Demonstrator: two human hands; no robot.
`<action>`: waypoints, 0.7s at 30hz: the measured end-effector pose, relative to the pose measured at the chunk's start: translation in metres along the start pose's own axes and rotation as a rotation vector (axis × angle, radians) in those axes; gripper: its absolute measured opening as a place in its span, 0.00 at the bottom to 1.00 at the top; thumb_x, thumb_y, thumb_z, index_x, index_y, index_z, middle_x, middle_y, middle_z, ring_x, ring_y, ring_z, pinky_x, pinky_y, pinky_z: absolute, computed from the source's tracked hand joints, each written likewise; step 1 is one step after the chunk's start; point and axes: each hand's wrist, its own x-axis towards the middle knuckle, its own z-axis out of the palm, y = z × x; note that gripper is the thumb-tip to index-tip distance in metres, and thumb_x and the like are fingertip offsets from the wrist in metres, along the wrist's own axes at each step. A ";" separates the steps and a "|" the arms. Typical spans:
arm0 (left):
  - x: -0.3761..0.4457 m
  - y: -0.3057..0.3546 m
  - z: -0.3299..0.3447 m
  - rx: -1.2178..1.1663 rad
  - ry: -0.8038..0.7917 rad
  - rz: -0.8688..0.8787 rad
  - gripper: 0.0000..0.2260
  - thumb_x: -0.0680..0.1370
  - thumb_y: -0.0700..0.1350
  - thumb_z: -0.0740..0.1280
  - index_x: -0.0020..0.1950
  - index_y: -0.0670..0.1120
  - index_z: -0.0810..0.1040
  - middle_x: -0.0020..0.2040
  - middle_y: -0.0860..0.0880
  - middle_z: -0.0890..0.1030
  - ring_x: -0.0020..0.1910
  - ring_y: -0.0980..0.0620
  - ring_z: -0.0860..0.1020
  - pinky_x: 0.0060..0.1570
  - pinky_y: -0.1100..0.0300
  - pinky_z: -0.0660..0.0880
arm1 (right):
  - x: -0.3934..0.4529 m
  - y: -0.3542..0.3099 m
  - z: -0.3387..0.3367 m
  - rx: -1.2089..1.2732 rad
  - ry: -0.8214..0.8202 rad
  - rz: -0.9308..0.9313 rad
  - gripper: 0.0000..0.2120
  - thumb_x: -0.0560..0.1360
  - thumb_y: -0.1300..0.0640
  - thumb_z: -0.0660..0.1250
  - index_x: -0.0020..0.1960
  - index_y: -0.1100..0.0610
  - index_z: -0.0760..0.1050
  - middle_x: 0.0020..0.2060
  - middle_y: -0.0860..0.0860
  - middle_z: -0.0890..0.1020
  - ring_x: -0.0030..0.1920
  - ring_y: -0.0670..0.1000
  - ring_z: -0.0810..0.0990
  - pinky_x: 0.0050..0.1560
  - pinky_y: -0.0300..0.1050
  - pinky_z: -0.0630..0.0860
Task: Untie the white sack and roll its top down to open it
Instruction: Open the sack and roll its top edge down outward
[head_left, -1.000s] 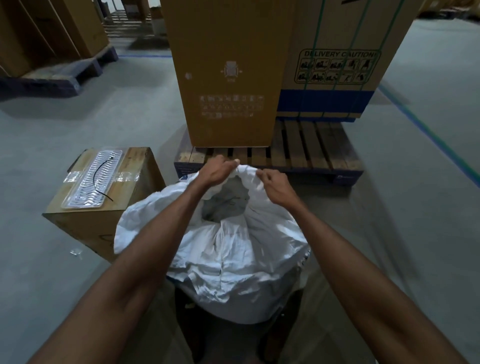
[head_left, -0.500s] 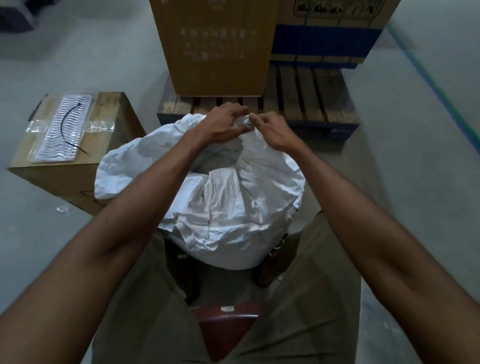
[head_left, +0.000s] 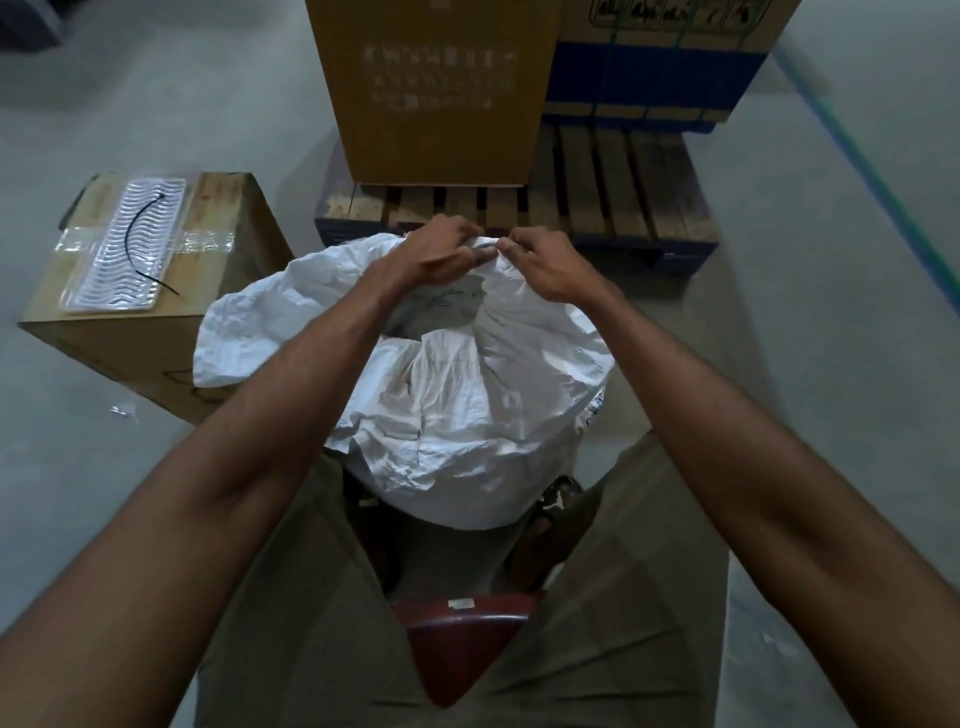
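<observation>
Grey concrete floor (head_left: 156, 119) fills the frame, with a green line running down its right edge. Wooden pallet (head_left: 613, 197) at upper centre carries two tall cardboard boxes; the right one has a blue band. Smaller cardboard box (head_left: 218, 260) at left, with a clear ribbed plastic sheet (head_left: 127, 244) taped on top and a black cable tie lying across it. White sack (head_left: 457, 405) sits at centre, between the person's knees, in front of a red seat edge (head_left: 462, 623). Left hand (head_left: 436, 254) and right hand (head_left: 545, 265) meet at the far rim of the sack, fingers curled, each pinching the bunched cloth; fingertips nearly touching. Sack mouth partly gathered, a dark opening below the hands.
</observation>
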 end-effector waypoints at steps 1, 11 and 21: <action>0.000 0.001 0.001 0.005 -0.010 -0.002 0.21 0.81 0.60 0.62 0.48 0.43 0.82 0.40 0.45 0.80 0.38 0.47 0.75 0.38 0.56 0.66 | 0.000 0.001 0.000 0.004 -0.002 -0.002 0.16 0.85 0.48 0.59 0.50 0.56 0.79 0.40 0.51 0.78 0.38 0.48 0.75 0.37 0.43 0.69; -0.011 0.010 -0.006 -0.013 -0.021 0.019 0.26 0.84 0.56 0.61 0.78 0.44 0.68 0.77 0.41 0.69 0.74 0.42 0.70 0.68 0.48 0.67 | 0.000 -0.003 -0.002 -0.004 0.011 -0.059 0.12 0.86 0.49 0.59 0.50 0.54 0.77 0.40 0.49 0.78 0.39 0.45 0.75 0.36 0.42 0.69; -0.012 0.013 -0.005 0.027 -0.029 0.064 0.23 0.84 0.54 0.62 0.74 0.42 0.74 0.72 0.40 0.75 0.68 0.41 0.75 0.59 0.55 0.67 | -0.004 0.001 -0.001 -0.032 -0.009 -0.065 0.13 0.86 0.49 0.59 0.52 0.55 0.78 0.38 0.49 0.77 0.36 0.46 0.74 0.35 0.41 0.68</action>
